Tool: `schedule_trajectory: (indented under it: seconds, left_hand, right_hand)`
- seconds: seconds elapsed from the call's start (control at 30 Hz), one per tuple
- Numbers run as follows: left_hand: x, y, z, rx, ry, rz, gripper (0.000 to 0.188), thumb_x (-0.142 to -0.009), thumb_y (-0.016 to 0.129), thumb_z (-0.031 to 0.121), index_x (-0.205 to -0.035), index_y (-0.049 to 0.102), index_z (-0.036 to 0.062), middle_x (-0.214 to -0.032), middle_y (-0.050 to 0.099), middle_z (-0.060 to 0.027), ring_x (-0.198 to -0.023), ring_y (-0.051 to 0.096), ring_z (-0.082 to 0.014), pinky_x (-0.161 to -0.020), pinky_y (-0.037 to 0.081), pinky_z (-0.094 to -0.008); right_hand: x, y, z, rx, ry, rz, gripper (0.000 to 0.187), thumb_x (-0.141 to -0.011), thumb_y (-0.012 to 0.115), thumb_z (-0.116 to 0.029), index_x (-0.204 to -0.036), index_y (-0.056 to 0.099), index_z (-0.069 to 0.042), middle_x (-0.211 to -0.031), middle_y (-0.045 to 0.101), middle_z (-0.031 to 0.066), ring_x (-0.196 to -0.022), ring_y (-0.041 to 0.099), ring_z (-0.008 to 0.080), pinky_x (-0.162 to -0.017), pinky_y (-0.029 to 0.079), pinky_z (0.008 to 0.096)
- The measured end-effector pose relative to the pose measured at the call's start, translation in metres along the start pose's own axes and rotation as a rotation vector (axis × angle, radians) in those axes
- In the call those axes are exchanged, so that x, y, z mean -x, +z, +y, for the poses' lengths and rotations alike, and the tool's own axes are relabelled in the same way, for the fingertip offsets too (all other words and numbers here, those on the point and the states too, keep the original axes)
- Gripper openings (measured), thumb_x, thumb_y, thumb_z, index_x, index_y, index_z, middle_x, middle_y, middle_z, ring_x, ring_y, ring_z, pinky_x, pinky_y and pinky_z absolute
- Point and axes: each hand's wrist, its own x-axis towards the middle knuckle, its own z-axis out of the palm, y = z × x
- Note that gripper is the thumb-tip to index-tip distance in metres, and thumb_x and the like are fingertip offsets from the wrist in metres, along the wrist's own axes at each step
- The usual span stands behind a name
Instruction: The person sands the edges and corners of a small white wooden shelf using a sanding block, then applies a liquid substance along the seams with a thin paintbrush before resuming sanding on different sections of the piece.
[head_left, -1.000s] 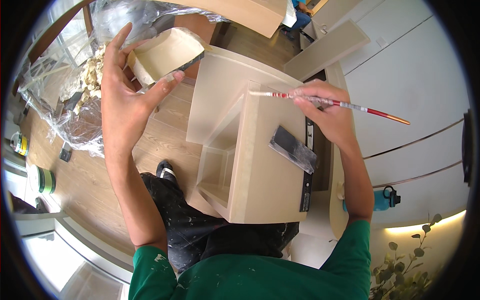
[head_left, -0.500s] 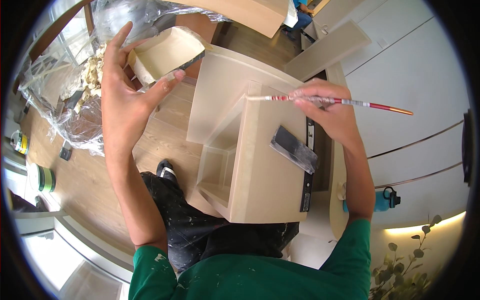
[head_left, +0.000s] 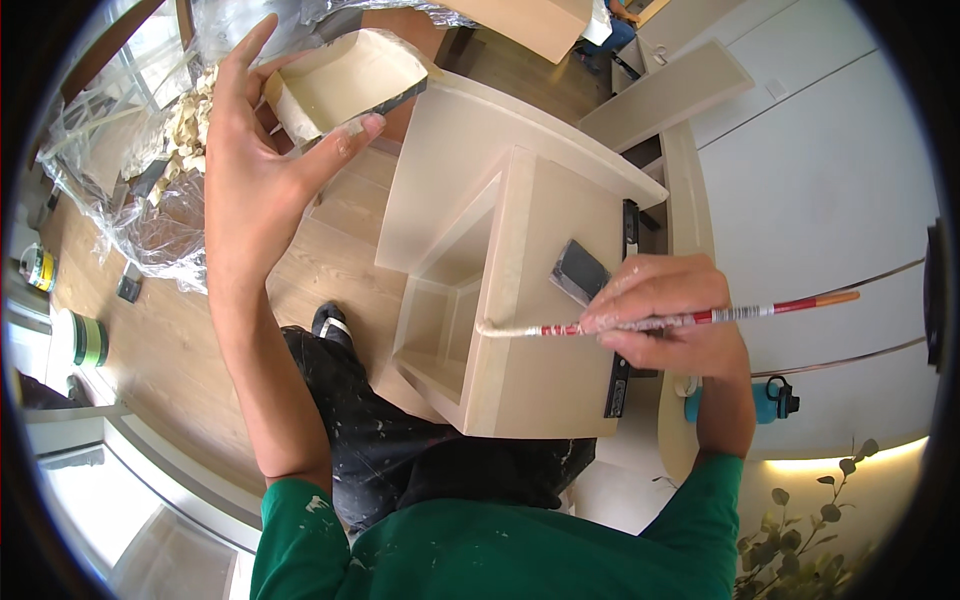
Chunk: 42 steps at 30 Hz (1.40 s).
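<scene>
My left hand (head_left: pixel 255 170) is wrapped around a small open container (head_left: pixel 350 85) with taped sides and pale beige paint inside, fingers behind it and thumb along the near side. In my right hand (head_left: pixel 675 315) is a slim paintbrush (head_left: pixel 790 304) with a red and white handle, pinched near the bristles. Its beige-coated tip rests on the left front edge of a beige box-shaped cabinet piece (head_left: pixel 545 385). A dark sanding block (head_left: pixel 578 268) lies on the cabinet's top face, partly hidden by my right fingers. Along the right side runs a black spirit level (head_left: pixel 616 385).
Beige panels (head_left: pixel 455 150) stand just beyond the cabinet piece. Crumpled clear plastic sheeting (head_left: pixel 185 230) covers the far left. Paint tubs (head_left: pixel 88 338) sit on the wood floor (head_left: pixel 180 350). A blue bottle (head_left: pixel 768 400) is at the right. Another person (head_left: pixel 618 35) is far back.
My right hand has come nearer to me, and the brush tip has shifted from the cabinet's far corner to midway along its left edge. The left hand still holds the paint container.
</scene>
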Motion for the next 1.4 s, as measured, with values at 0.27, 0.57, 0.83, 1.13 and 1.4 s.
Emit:
schedule_trajectory:
  seconds: [0.27,0.57,0.83,1.13,1.4]
  left_hand:
    - [0.001,0.0,0.0,-0.002,-0.005,-0.019,0.092,-0.078,0.086,0.0,-0.156,0.037,-0.0019,-0.129,0.062,-0.0202,-0.115,0.067,-0.0258,-0.096,0.058,-0.0359]
    - [0.007,0.009,0.02,0.16,-0.009,-0.174,0.106,-0.07,0.088,-0.002,-0.16,0.032,0.0021,-0.131,0.062,-0.0174,-0.122,0.062,-0.0266,-0.108,0.049,-0.0379]
    - [0.022,0.029,0.041,0.249,-0.034,-0.45,0.117,-0.065,0.089,-0.003,-0.163,0.029,0.0112,-0.134,0.06,-0.0152,-0.12,0.064,-0.0258,-0.104,0.056,-0.0396]
    - [0.024,0.04,0.05,0.224,-0.101,-0.534,0.116,-0.067,0.09,0.0,-0.164,0.027,0.0111,-0.135,0.061,-0.0133,-0.117,0.065,-0.026,-0.101,0.055,-0.0398]
    - [0.016,0.03,0.029,0.406,-0.072,-0.53,0.121,-0.063,0.092,-0.002,-0.164,0.028,0.0113,-0.134,0.062,-0.0136,-0.115,0.062,-0.0212,-0.103,0.052,-0.0377]
  right_hand:
    - [0.013,0.013,-0.001,-0.169,-0.028,-0.038,0.019,-0.081,0.077,0.005,-0.1,0.078,0.003,-0.094,0.078,0.0149,-0.079,0.074,0.0218,-0.069,0.056,0.0297]
    - [0.018,-0.027,0.017,-0.062,0.01,0.522,0.016,-0.089,0.07,0.005,-0.103,0.075,0.008,-0.099,0.074,0.0189,-0.083,0.071,0.0208,-0.076,0.056,0.0307]
    - [-0.019,-0.039,-0.011,-0.16,-0.026,0.44,0.017,-0.089,0.075,0.002,-0.105,0.076,0.007,-0.098,0.075,0.0132,-0.085,0.069,0.0141,-0.076,0.054,0.0265]
    - [-0.02,-0.033,-0.005,-0.014,0.118,0.412,0.013,-0.089,0.077,0.0,-0.102,0.077,0.001,-0.099,0.076,0.0107,-0.086,0.069,0.0112,-0.074,0.053,0.0257]
    - [-0.009,-0.059,0.005,-0.167,-0.038,0.363,0.017,-0.087,0.076,0.005,-0.103,0.078,0.001,-0.102,0.076,0.0144,-0.092,0.071,0.0187,-0.079,0.056,0.0297]
